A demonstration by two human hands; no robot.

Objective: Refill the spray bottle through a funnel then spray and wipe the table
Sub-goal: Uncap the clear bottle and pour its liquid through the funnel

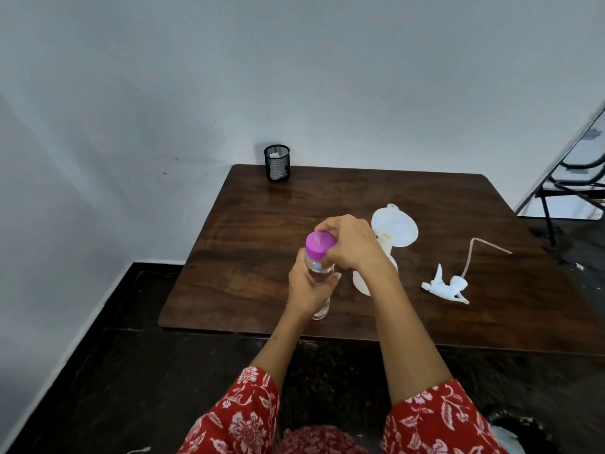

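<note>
A clear water bottle [319, 273] with a purple cap [319, 245] stands near the front of the dark wooden table [229, 231]. My left hand [309, 286] grips its body. My right hand [350, 245] holds the purple cap from the right side. Behind my right wrist stands a translucent white spray bottle [361, 283] with a white funnel [396, 227] set in its neck; the bottle is largely hidden by my arm. The white spray head [447, 286] with its thin dip tube [471, 253] lies on the table to the right.
A black mesh pen cup [277, 162] stands at the table's far left corner against the pale wall. A black metal chair frame [569, 178] is at the far right. Dark floor surrounds the table.
</note>
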